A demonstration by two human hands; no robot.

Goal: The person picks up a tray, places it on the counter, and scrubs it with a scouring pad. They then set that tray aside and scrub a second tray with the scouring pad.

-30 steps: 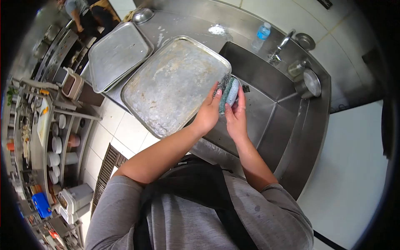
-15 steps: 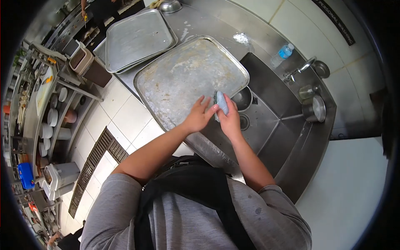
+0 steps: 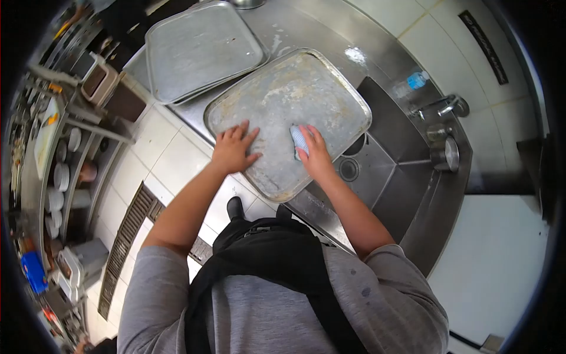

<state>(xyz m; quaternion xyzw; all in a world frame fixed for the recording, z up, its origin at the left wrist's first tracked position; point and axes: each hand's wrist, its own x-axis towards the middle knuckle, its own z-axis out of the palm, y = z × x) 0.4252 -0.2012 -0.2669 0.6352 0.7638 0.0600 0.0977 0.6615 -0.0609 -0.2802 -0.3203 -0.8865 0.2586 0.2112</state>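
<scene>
A large metal baking tray [image 3: 283, 88], stained with brown and whitish patches, lies across the counter and over one edge of the sink. Its near left edge is under my left hand [image 3: 234, 150], which rests on it with fingers spread. My right hand [image 3: 316, 154] is closed around a pale blue sponge [image 3: 299, 138] with a darker green side. The sponge sits against the tray's surface, near its middle right. Its underside is hidden.
Stacked trays [image 3: 203, 50] lie at the far left of the counter. Right of the big tray is a steel sink [image 3: 377, 194] with a drain. A plastic bottle [image 3: 411, 84], a faucet [image 3: 439, 106] and a metal pot [image 3: 446, 154] stand along its back edge.
My left hand has moved left, away from the sponge, onto the tray. The right hand has brought the sponge down to the tray's surface. The tray's near corner has turned toward me.
</scene>
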